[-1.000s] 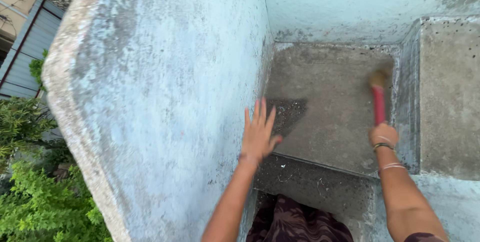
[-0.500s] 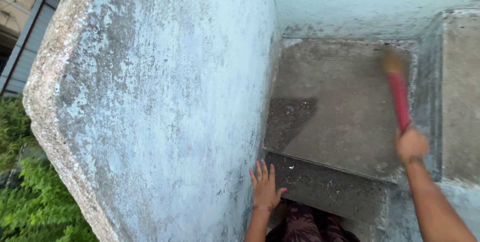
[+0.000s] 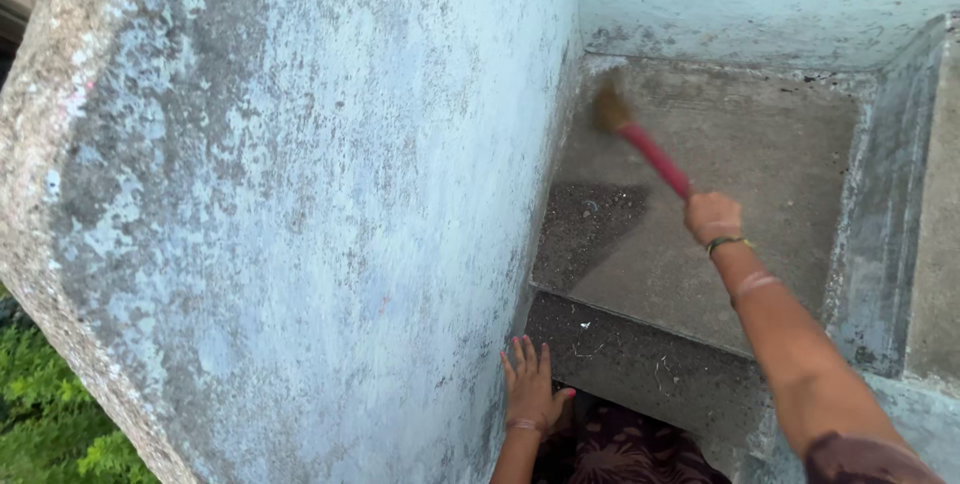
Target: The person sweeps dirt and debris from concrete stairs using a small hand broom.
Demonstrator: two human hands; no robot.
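Wall, pale blue and weathered, takes the left hand, fingers spread flat for balance. Right hand, fingers closed round the red-handled brush, works best drawing grit from the landing's far corner toward the dark dirt patch.

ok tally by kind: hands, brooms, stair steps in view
Hands: 2, left hand flat on the wall, right hand gripping the broom
Brooms: 1, red-handled broom
Steps: 2, landing and lower step
Total: 5

Right hand grips broom over landing.
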